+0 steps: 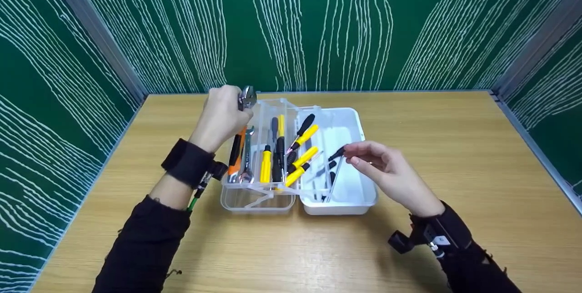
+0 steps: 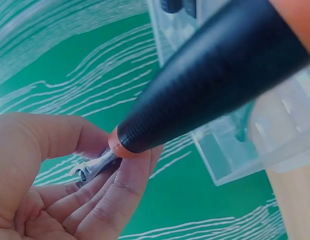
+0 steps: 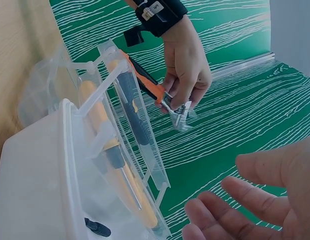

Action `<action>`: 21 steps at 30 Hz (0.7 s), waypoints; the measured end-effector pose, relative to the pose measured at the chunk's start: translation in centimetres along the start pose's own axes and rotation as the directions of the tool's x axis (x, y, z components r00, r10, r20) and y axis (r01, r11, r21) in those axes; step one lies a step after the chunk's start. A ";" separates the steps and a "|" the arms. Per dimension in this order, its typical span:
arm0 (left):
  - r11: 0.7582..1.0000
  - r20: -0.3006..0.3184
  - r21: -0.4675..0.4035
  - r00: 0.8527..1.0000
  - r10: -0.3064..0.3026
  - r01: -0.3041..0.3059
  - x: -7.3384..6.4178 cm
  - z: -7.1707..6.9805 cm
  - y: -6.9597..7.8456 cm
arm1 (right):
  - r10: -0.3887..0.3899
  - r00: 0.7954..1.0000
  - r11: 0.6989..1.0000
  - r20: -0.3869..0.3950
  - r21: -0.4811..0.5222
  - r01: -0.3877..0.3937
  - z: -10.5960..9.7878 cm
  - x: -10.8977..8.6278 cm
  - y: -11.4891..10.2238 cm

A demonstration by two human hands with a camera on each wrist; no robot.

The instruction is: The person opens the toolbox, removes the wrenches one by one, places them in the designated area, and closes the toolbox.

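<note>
My left hand [image 1: 223,113] grips an adjustable wrench [image 1: 248,97] near its metal head. The wrench's orange and black handle [image 2: 210,75] slants down over the clear upper tray [image 3: 162,170] of an unfolded toolbox. Inside that tray lie a combination wrench [image 1: 247,156] and yellow and black screwdrivers [image 1: 266,165]. Over the right side of the toolbox's white base [image 1: 357,124], my right hand [image 1: 386,170] has its fingers loosely bent and apart, with nothing between them in the right wrist view. Its fingertips overlap a black-handled tool [image 1: 336,153] in the head view.
More yellow-handled screwdrivers [image 1: 305,136] lie in the middle tray. The clear lid [image 1: 259,204] is folded out to the left on the wooden table [image 1: 454,147]. Green panels [image 1: 313,24] with white lines stand behind and at both sides.
</note>
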State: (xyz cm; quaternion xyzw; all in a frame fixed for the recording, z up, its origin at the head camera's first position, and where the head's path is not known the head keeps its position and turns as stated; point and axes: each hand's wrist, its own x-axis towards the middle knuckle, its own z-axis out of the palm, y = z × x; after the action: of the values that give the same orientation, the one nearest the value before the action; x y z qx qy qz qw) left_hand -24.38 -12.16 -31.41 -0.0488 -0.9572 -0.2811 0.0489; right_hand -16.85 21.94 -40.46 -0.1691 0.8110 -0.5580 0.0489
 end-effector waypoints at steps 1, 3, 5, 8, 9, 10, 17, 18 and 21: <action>1.000 -0.007 -0.008 1.000 0.003 -0.003 -0.2 -0.1 0.1 | -0.002 1.000 1.000 0.002 0.004 0.002 0.0 0.0 0.0; 1.000 -0.023 -0.019 1.000 0.012 -0.012 -0.5 -0.2 0.2 | -0.003 1.000 1.000 0.004 0.009 0.003 0.0 0.0 0.0; 0.999 -0.045 -0.034 0.999 0.025 -0.026 -0.9 -0.4 0.3 | -0.007 1.000 1.000 0.005 0.009 0.007 0.0 0.0 0.1; 0.997 -0.081 -0.048 0.995 0.052 -0.056 -1.3 -0.6 0.5 | -0.008 1.000 1.000 0.006 -0.001 0.008 0.0 0.0 0.1; 0.996 -0.092 -0.056 0.994 0.059 -0.064 -1.4 -0.7 0.5 | -0.009 1.000 1.000 0.005 -0.004 0.009 0.0 0.0 0.1; 0.995 -0.103 -0.063 0.992 0.068 -0.075 -1.5 -0.7 0.6 | -0.010 1.000 1.000 0.005 -0.006 0.010 0.0 0.0 0.1; 0.986 -0.171 -0.115 0.980 0.100 -0.121 -2.2 -1.3 0.6 | -0.010 1.000 1.000 0.007 0.002 0.010 0.0 0.0 0.1; 0.985 -0.182 -0.122 0.978 0.102 -0.125 -2.3 -1.3 0.6 | -0.010 1.000 1.000 0.006 0.002 0.010 0.1 0.0 0.0; 0.980 -0.216 -0.135 0.970 0.114 -0.145 -2.6 -1.5 0.6 | -0.015 1.000 1.000 0.002 0.014 0.015 0.1 0.0 0.0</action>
State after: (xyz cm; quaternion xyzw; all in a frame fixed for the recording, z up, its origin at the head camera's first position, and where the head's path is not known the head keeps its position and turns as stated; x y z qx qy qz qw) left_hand -21.65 -12.61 -30.16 -0.0852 -0.9178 -0.3521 0.1628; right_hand -16.82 21.80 -40.47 -0.1753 0.8058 -0.5637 0.0467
